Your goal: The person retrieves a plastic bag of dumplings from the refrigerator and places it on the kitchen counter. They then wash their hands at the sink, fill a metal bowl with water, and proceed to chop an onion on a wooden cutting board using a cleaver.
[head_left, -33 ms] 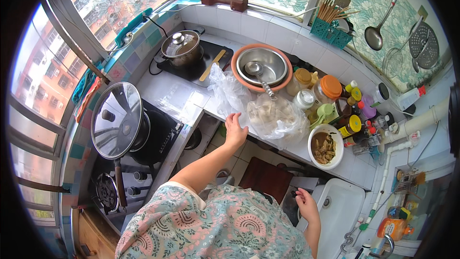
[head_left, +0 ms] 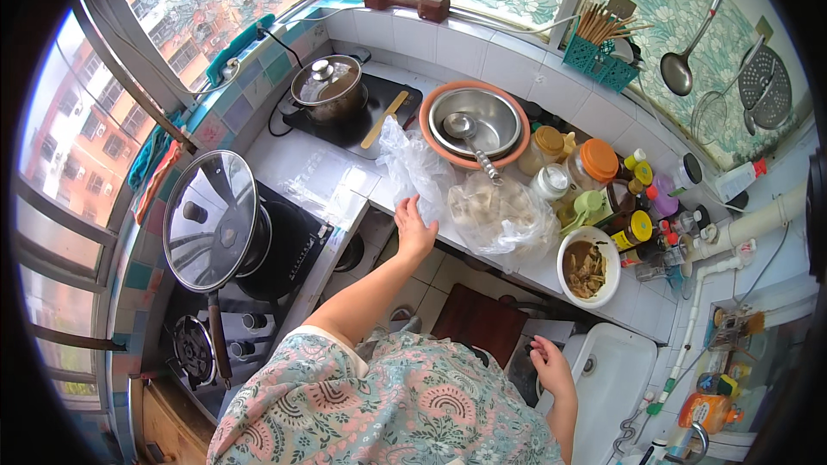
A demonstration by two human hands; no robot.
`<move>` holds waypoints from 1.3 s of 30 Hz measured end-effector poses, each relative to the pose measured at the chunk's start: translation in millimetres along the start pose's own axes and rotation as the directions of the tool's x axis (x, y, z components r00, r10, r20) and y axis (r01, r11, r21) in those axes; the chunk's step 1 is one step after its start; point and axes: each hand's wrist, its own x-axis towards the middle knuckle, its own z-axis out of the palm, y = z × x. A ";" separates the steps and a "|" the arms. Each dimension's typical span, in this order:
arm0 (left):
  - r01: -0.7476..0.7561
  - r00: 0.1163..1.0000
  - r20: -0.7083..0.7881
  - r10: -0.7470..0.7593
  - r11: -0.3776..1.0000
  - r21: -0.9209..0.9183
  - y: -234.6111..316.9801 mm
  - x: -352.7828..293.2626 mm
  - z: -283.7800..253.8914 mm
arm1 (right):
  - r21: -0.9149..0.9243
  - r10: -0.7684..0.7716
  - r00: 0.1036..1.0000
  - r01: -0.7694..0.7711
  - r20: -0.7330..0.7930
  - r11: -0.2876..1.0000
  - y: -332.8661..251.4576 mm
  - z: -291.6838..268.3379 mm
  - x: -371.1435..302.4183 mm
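Observation:
My left hand (head_left: 415,228) is held out at the front edge of the counter, fingers spread and nothing in them. Its fingertips are close to a crumpled clear plastic bag (head_left: 412,159); whether they touch it I cannot tell. Right of that bag, a second clear bag (head_left: 504,215) holds pale lumps that I cannot name. My right hand (head_left: 551,368) hangs low beside the sink, its fingers loosely bent and apart, with no held thing visible. Behind the bags, a ladle (head_left: 460,126) rests in a steel bowl (head_left: 498,112) set inside an orange basin (head_left: 425,125).
A lidded pot (head_left: 327,90) and a wooden spatula (head_left: 384,119) are on the black cooktop. Left, a glass-lidded pan (head_left: 211,222) sits by the stove. A white bowl of food (head_left: 564,269), jars, bottles and the white sink (head_left: 616,379) are to the right.
My left hand has shifted slightly left and toward me. My right hand has stayed where it was. The view has moved a little.

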 end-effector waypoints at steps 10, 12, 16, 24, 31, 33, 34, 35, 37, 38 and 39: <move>0.317 0.943 0.185 -0.275 0.913 -0.258 -78.3 102.3 -9.6 | -0.141 -0.142 0.984 0.156 0.108 0.978 -118.0 52.5 82.7; 0.365 0.920 0.241 -0.310 0.902 -0.231 -80.6 106.9 -12.1 | -0.147 -0.163 0.972 0.188 0.169 0.971 -120.9 52.4 94.9; 0.429 0.903 0.238 -0.357 0.771 -0.470 -56.0 108.3 -27.7 | -0.203 -0.190 0.953 0.240 0.236 0.949 -140.5 42.4 124.4; 0.411 0.877 0.296 -0.378 0.275 -0.869 0.2 129.8 -77.7 | -0.071 -0.411 0.810 0.480 0.418 0.874 -194.1 16.2 208.3; 0.319 0.925 0.279 -0.259 0.125 -0.940 12.0 108.5 -81.8 | 0.143 -0.541 0.633 0.568 0.554 0.811 -265.3 -11.8 249.0; 0.393 0.915 0.289 -0.280 0.465 -0.793 18.1 95.4 -79.6 | 0.024 -0.648 0.586 0.732 0.486 0.681 -291.9 -6.5 257.2; 0.428 0.904 0.313 -0.292 0.643 -0.635 20.6 91.8 -78.3 | -0.018 -0.730 0.526 0.816 0.435 0.578 -299.2 1.9 266.3; 0.444 0.887 0.338 -0.314 0.781 -0.439 25.7 87.7 -76.8 | -0.065 -0.801 0.456 0.881 0.389 0.469 -304.9 11.2 275.3; 0.309 0.932 0.291 -0.215 0.892 -0.331 38.1 84.9 -72.3 | -0.214 -0.831 0.365 0.929 0.420 0.300 -319.7 37.9 299.4; 0.260 0.941 0.292 -0.169 0.915 -0.307 39.9 87.5 -72.1 | -0.288 -0.842 0.320 0.935 0.434 0.206 -322.5 51.3 311.5; 0.206 0.946 0.302 -0.115 0.935 -0.289 42.6 91.9 -70.3 | -0.322 -0.796 0.373 0.916 0.477 0.237 -316.5 63.9 324.6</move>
